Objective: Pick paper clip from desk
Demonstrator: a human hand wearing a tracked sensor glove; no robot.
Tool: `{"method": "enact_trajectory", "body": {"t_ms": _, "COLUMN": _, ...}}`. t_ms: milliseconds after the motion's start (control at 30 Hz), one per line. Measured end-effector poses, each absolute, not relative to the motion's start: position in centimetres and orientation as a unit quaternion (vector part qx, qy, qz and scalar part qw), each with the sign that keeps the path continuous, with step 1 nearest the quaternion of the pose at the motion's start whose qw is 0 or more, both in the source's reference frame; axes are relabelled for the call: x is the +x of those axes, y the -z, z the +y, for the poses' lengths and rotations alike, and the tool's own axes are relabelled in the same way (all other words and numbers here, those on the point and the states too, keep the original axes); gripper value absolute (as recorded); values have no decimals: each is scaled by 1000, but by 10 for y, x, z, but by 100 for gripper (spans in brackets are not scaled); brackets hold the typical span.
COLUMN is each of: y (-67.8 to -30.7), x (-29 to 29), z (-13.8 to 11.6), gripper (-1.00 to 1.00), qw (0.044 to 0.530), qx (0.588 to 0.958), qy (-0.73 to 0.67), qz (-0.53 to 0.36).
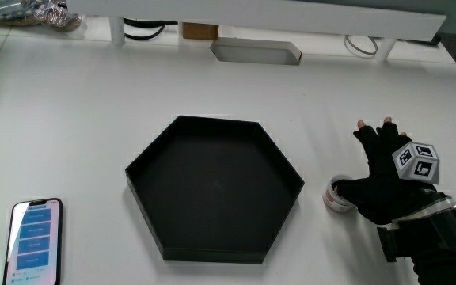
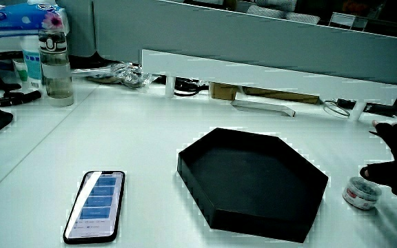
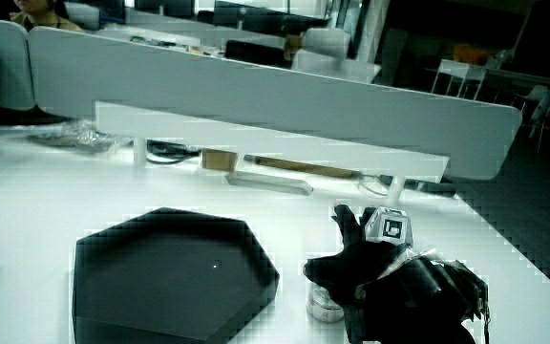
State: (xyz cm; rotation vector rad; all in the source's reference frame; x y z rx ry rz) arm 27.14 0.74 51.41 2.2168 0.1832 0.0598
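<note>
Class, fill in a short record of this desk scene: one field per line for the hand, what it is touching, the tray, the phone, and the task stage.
hand: black-gloved hand beside the tray, thumb against the small round container
fingers: spread, holding nothing
container: small round container, on the table between the tray and the hand
tray: black hexagonal tray, empty
phone: phone, screen lit, at the table's edge nearer the person than the tray
paper clip: none can be made out
task stage: nothing picked up yet
</note>
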Motion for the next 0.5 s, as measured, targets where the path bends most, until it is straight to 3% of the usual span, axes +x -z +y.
{"method": "enact_trajectory", "body": {"t_ms": 267, "y": -536, "x": 269, "z": 19, "gripper": 0, "qw": 471, "qx": 879, "qy": -6, "qz": 73}}
{"method": "enact_trajectory", "body": {"t_ms": 500, "y": -556, "x": 259, "z": 29, "gripper": 0, "qw": 526, "qx": 847, "qy": 29, "qz": 62}}
